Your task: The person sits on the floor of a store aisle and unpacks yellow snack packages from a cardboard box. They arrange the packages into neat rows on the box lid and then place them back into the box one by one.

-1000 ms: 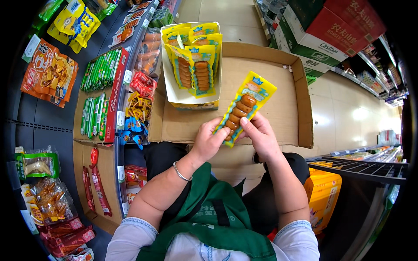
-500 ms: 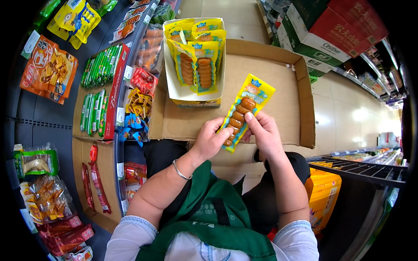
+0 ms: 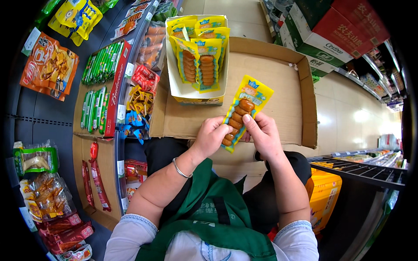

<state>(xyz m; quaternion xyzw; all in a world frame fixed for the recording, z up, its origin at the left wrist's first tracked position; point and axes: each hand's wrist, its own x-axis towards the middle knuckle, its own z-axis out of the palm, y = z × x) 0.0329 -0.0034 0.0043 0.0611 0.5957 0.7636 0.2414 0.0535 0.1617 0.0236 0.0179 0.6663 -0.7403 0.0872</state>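
A yellow and blue sausage packet [image 3: 242,114] with a see-through front tilts to the right between my two hands. My left hand [image 3: 212,137] pinches its lower left edge, thumb across the front. On the other edge my right hand [image 3: 262,132] grips it, thumb pressed near the middle of the sausages and fingers behind. Beyond my hands stands an open white display box [image 3: 187,93] with several matching yellow packets [image 3: 208,65] upright in it. That box rests at the left of a shallow brown cardboard tray [image 3: 272,117].
Shelves at the left carry a red-sided box of green-wrapped sticks [image 3: 93,108], orange snack bags [image 3: 50,65] and red sausages [image 3: 99,180]. Stacked cartons [image 3: 318,35] rise at the far right. A black wire rack [image 3: 361,169] and a yellow box [image 3: 324,198] are near my right arm.
Both hands keep their hold on the packet, which has barely moved. The view has shifted slightly, so the display box and tray sit a little further right in it.
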